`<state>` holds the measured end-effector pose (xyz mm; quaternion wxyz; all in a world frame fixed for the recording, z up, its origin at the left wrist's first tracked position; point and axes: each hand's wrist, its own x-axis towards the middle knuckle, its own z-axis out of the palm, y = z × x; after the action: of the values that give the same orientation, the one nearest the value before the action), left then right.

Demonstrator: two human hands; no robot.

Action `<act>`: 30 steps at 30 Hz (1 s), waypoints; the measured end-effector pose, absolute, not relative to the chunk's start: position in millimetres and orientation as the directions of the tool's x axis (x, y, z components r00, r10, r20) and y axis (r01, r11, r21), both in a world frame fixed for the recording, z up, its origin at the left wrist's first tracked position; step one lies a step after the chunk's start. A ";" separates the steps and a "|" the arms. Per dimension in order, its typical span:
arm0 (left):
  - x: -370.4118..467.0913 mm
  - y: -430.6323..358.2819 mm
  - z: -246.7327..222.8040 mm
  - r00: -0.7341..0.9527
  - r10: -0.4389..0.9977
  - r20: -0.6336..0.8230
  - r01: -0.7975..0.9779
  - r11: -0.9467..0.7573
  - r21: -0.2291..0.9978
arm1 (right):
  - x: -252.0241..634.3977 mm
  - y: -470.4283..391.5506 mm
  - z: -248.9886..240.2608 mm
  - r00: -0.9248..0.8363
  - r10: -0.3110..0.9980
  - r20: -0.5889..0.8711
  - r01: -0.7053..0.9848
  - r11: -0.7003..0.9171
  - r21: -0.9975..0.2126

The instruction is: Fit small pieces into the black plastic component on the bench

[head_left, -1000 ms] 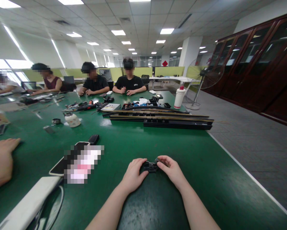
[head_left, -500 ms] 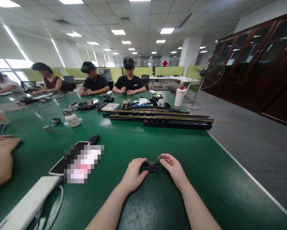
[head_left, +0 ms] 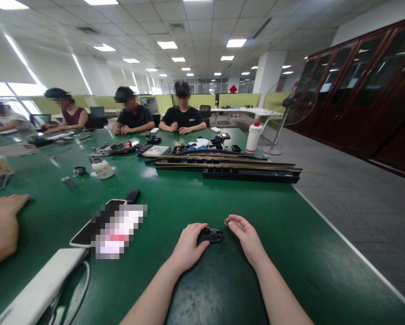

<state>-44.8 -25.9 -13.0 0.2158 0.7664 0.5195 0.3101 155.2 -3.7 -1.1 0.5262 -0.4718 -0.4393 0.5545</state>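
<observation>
A small black mechanical part lies on the green table, with its fine detail too small to tell. My left hand holds its left end between thumb and fingers. To the right and slightly above the part, my right hand pinches a small grey-brown piece between thumb and fingertips. A gap separates that piece from the black part.
Long black rails with thin golden rods lie across the table ahead. Left are a phone, a white power strip with cables, a cream jar and a co-worker's hand. A white bottle stands farther back.
My right hand has shifted slightly up and right with the small piece, which now shows a browner side. My left hand and the black part have stayed in place.
</observation>
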 end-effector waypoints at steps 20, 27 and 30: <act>-44.5 -26.3 -10.3 0.267 0.934 0.239 0.658 -0.358 0.663 | 156.7 -1.6 -7.4 0.024 0.997 -0.072 -0.223 -0.065 -0.973; -44.0 -26.6 -8.5 0.263 0.938 0.224 0.662 -0.345 0.665 | 156.7 -0.9 -10.1 0.029 0.998 -0.064 -0.247 -0.055 -0.967; -44.2 -26.5 -9.2 0.264 0.937 0.230 0.660 -0.349 0.665 | 157.3 -0.6 -10.8 0.029 0.998 -0.058 -0.238 -0.049 -0.970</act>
<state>-44.2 -26.5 -9.2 0.2263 0.7622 0.5236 0.3060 157.3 -0.6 -10.8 0.5514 -0.4589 -0.4141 0.5603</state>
